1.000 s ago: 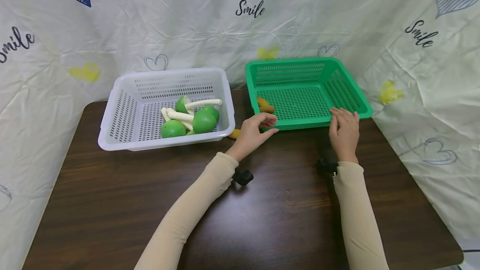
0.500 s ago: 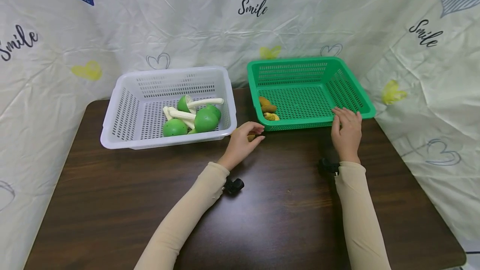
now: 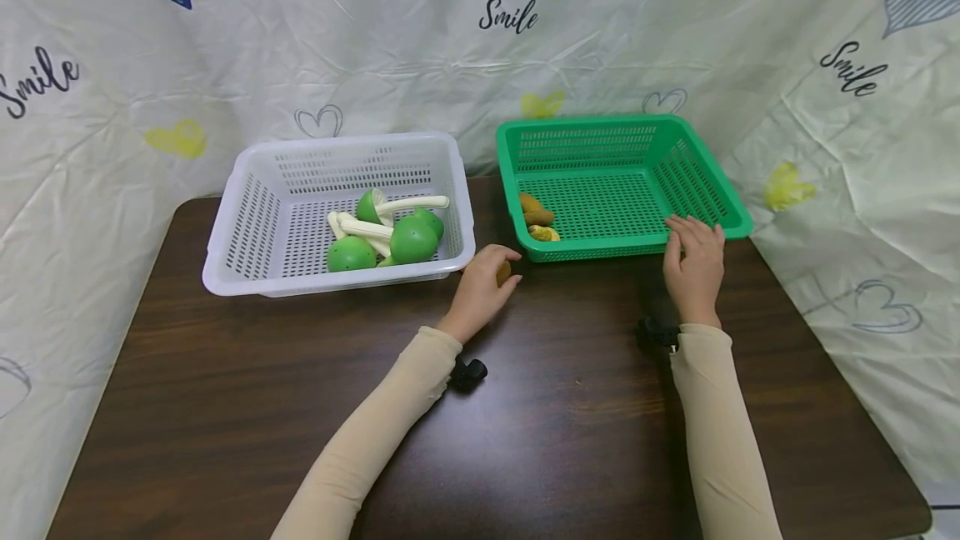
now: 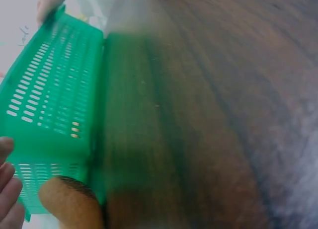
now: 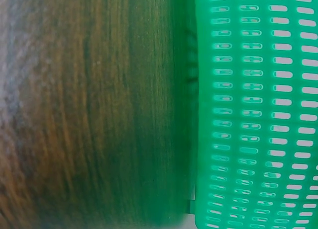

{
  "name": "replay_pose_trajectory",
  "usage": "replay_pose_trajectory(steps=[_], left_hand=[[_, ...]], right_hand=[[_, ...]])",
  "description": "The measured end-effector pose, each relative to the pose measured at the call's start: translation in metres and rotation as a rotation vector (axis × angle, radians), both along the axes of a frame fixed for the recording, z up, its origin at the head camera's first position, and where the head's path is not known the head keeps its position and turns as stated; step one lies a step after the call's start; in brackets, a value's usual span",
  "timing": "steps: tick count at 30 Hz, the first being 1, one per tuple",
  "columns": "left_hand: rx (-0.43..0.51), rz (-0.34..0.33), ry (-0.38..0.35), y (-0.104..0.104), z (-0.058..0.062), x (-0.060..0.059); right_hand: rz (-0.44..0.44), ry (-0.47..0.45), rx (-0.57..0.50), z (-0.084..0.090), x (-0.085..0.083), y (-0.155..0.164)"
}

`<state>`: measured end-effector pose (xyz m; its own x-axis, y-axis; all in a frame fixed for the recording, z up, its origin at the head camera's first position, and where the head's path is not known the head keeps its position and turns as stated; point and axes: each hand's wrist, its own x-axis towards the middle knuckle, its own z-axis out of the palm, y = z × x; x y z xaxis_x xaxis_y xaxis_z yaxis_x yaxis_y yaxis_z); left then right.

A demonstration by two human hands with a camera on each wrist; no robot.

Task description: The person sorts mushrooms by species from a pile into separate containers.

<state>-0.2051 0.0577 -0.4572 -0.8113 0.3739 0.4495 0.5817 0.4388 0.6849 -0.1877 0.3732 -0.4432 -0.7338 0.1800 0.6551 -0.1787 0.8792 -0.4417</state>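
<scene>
In the head view my left hand (image 3: 486,280) curls round a small yellow-brown toy piece (image 3: 503,272) on the dark wooden table (image 3: 570,407), in the gap between the two baskets. The left wrist view shows that piece (image 4: 69,203) next to my fingers (image 4: 7,188), close to the green basket (image 4: 54,90). My right hand (image 3: 693,255) rests with straight fingers on the front right rim of the green basket (image 3: 600,250). Three similar brown and yellow pieces (image 3: 537,217) lie in the basket's near left corner.
A white basket (image 3: 247,190) stands left of the green one and holds several green toy mushrooms (image 3: 411,240) with cream stems. A heart-printed cloth (image 3: 420,48) hangs behind the table. The right wrist view shows only the green basket wall (image 5: 258,114) and the tabletop (image 5: 99,114).
My left hand drew back from the green basket's front left corner, moved left to the piece on the table and closed round it. A yellow piece now lies in the basket. The right hand stayed.
</scene>
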Motion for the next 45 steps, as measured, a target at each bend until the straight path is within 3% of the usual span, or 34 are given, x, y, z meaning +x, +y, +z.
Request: replay_pose_trajectory(steps=[6,12,18,27,35,45], left_hand=[[-0.05,0.074,-0.019,0.003,-0.006,-0.002],[-0.193,0.095,-0.079,0.003,-0.011,-0.006],[-0.294,0.072,-0.039,0.003,-0.01,-0.008],[-0.28,-0.048,-0.175,0.0,-0.004,-0.008],[-0.447,-0.017,0.026,-0.001,-0.009,-0.007],[-0.49,-0.085,-0.044,-0.005,-0.015,-0.006]], right_hand=[[0.005,0.003,-0.006,-0.001,-0.001,-0.001],[0.015,0.014,-0.013,-0.002,0.0,-0.002],[0.015,0.026,-0.022,-0.001,0.0,-0.003],[0.007,0.022,-0.022,-0.002,0.002,-0.002],[0.007,0.02,-0.032,-0.002,0.001,-0.002],[0.0,0.03,-0.024,-0.004,-0.001,0.0]])
